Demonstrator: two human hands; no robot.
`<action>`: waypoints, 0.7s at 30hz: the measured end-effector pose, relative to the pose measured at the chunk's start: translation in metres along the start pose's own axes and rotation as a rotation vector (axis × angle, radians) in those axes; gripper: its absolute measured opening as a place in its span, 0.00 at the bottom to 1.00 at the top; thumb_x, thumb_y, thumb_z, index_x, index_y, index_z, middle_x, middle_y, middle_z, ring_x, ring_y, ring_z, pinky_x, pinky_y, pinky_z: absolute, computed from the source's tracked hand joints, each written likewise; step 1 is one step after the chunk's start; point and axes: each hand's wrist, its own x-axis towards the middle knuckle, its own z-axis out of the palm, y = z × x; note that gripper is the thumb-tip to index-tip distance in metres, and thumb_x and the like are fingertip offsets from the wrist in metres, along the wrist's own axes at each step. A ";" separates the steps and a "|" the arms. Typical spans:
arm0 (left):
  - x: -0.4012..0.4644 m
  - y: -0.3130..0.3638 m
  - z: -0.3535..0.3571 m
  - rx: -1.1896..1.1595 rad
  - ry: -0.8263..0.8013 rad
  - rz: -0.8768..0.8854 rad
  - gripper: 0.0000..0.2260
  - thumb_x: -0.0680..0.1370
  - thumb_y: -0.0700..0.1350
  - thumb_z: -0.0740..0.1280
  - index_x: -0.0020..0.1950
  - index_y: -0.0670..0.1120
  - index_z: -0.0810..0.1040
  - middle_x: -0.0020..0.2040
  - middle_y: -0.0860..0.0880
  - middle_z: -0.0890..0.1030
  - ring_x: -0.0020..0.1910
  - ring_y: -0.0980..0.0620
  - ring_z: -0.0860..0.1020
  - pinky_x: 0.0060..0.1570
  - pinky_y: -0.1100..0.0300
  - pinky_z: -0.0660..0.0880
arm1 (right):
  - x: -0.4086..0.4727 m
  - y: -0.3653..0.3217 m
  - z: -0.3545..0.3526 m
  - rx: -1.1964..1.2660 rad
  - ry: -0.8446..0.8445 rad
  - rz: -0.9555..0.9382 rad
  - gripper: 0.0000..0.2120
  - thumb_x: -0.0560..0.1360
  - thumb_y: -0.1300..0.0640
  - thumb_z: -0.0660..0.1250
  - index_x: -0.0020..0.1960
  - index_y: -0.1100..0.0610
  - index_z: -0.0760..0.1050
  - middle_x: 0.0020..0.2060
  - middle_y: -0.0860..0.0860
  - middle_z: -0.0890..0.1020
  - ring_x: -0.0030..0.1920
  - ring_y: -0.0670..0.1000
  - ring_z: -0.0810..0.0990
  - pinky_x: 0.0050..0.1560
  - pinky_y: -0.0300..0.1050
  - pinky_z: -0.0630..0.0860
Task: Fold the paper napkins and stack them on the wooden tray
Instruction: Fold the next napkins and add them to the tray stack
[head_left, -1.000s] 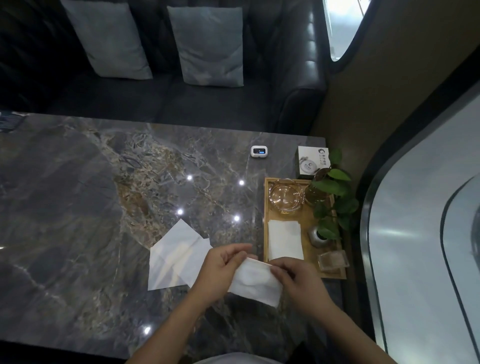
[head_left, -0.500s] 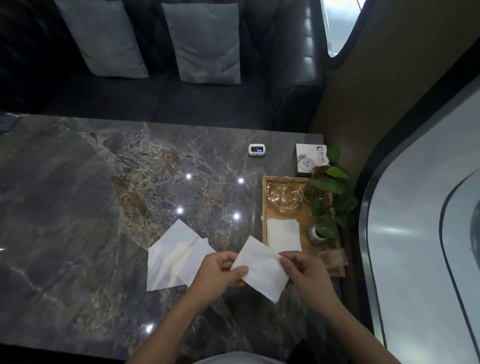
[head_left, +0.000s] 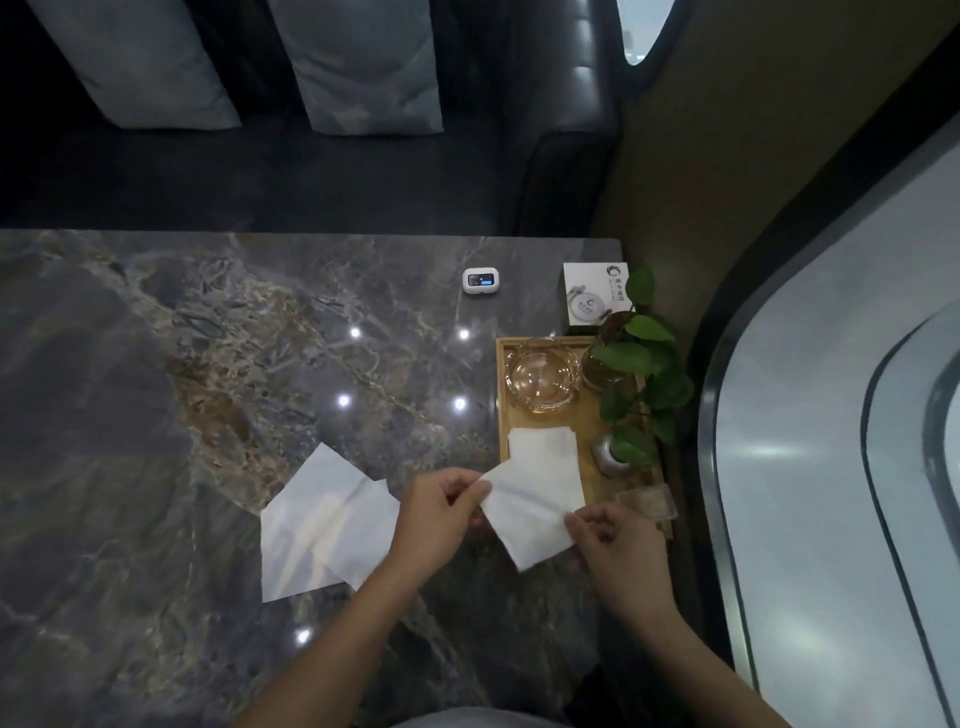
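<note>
Both hands hold one folded white napkin (head_left: 532, 512) above the table, its far corner over the near end of the wooden tray (head_left: 502, 395). My left hand (head_left: 441, 512) pinches the napkin's left corner. My right hand (head_left: 615, 548) pinches its near right edge. A stack of folded napkins (head_left: 543, 441) lies flat on the tray, partly covered by the held one. Unfolded napkins (head_left: 324, 519) lie overlapping on the marble table to the left of my left hand.
The tray also carries a glass ashtray (head_left: 543, 374), a leafy plant (head_left: 641, 374) in a small silver pot and a clear plastic box (head_left: 649, 501). Behind it stand a white card (head_left: 595, 293) and a small white device (head_left: 480, 281). A dark sofa lies beyond the table.
The folded napkin has moved right and away from me, from over the table toward the tray's near end. Both hands travelled with it.
</note>
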 end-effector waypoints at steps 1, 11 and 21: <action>0.006 0.001 0.002 0.058 0.005 0.032 0.06 0.79 0.45 0.69 0.49 0.48 0.86 0.42 0.54 0.87 0.38 0.58 0.84 0.42 0.62 0.82 | 0.002 0.000 -0.001 -0.019 0.009 -0.002 0.06 0.75 0.56 0.70 0.41 0.49 0.77 0.29 0.44 0.81 0.32 0.39 0.82 0.29 0.28 0.75; 0.048 0.015 0.030 0.367 0.032 0.105 0.09 0.79 0.49 0.67 0.44 0.50 0.85 0.39 0.53 0.85 0.37 0.58 0.80 0.37 0.60 0.77 | 0.024 0.009 0.009 0.032 0.082 0.113 0.04 0.77 0.59 0.67 0.47 0.55 0.81 0.35 0.43 0.82 0.37 0.41 0.81 0.39 0.40 0.80; 0.073 0.014 0.035 0.396 0.049 0.195 0.10 0.78 0.50 0.70 0.54 0.49 0.86 0.47 0.51 0.86 0.43 0.56 0.81 0.47 0.53 0.81 | 0.036 0.013 0.021 0.140 0.125 0.232 0.05 0.75 0.64 0.68 0.46 0.55 0.77 0.37 0.50 0.83 0.37 0.49 0.83 0.40 0.51 0.84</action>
